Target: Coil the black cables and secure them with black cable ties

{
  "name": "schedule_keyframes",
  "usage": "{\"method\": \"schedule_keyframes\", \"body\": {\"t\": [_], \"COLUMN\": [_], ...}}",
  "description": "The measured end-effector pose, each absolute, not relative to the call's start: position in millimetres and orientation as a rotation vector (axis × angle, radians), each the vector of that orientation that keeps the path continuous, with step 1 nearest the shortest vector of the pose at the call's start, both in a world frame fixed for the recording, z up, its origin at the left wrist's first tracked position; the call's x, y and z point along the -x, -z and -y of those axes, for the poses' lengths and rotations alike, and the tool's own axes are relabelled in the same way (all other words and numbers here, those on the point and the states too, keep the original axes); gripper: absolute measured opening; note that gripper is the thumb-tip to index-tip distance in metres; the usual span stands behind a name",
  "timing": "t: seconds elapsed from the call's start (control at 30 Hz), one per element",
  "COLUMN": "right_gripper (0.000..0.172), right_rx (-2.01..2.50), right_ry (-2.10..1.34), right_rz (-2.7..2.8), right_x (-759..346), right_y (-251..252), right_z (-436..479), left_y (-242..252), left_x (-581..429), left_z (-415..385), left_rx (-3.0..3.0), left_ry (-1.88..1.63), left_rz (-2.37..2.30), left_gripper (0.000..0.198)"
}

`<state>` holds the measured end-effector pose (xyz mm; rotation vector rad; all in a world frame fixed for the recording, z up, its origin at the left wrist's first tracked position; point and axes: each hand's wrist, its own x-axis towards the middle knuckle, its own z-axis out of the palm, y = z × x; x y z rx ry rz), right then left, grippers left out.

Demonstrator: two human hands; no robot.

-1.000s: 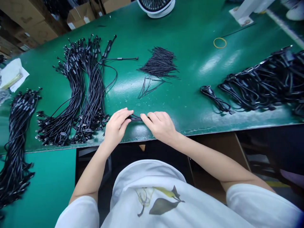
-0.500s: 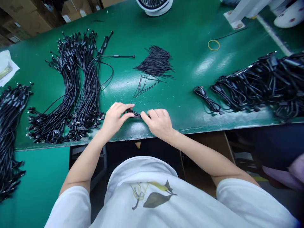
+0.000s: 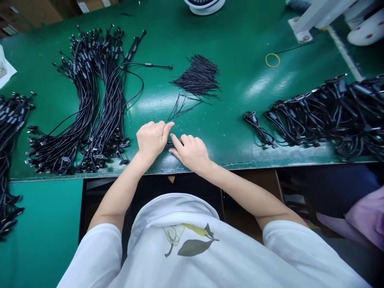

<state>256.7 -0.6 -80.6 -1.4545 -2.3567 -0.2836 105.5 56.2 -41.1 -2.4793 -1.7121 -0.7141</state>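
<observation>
My left hand and my right hand meet near the front edge of the green table. Both are closed on a small folded black cable, of which only a short piece shows between the fingers. Just beyond my hands lies a heap of thin black ties, with a few loose ones spread toward me. To the left lie long bundles of black cables.
A large pile of coiled black cables fills the right side, with one coiled cable apart from it. More cables lie at the far left. A yellow rubber band and a fan base sit at the back.
My hands have drawn closer together over the cable, so less of it shows. The view has shifted slightly to the right.
</observation>
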Motion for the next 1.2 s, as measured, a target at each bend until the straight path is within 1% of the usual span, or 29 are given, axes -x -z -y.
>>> {"method": "schedule_keyframes", "body": {"t": [0.03,0.13,0.27,0.37,0.53,0.67,0.77,0.8,0.87,0.9,0.97,1.0,1.13,1.2], "right_gripper": [0.046,0.041,0.042,0.042,0.036,0.036,0.036,0.036,0.036,0.036,0.039,0.041,0.049,0.050], "right_rx": [1.479,1.556,1.631,1.588,1.545,1.574,1.638,1.652,1.663,1.663,1.654,1.653,1.700,1.703], "right_ry": [0.279,0.294,0.340,0.348,0.313,0.222,0.194,0.181,0.145,0.124,0.058,0.018,-0.107,-0.153], "right_rz": [2.351,2.302,2.233,2.266,2.309,2.335,2.247,2.219,2.183,2.174,2.181,2.195,2.229,2.210], "right_x": [-258,-267,-288,-297,-287,-272,-267,-266,-264,-262,-256,-252,-237,-234], "right_y": [80,77,77,79,79,75,69,68,66,65,65,65,62,60], "right_z": [-1,-5,0,12,25,26,27,28,31,33,36,36,33,30], "left_y": [41,42,46,53,66,69,69,69,69,70,71,72,73,72], "left_x": [-109,-117,-110,-97,-85,-84,-87,-88,-91,-92,-95,-96,-94,-90], "left_z": [-55,-47,-32,-30,-29,-20,-11,-8,-5,-3,-2,-1,4,8], "left_rx": [2.480,2.616,3.014,3.100,3.056,2.878,2.866,2.886,2.880,2.841,2.756,2.746,2.756,2.766], "left_ry": [0.674,0.652,0.931,1.084,1.092,1.225,1.434,1.553,1.900,2.093,2.395,2.461,2.436,2.516], "left_rz": [1.735,1.720,1.555,1.498,1.217,1.428,1.632,1.689,1.809,1.869,1.959,1.990,2.110,2.053], "left_gripper": [0.055,0.048,0.031,0.028,0.025,0.032,0.034,0.032,0.023,0.024,0.037,0.040,0.035,0.039]}}
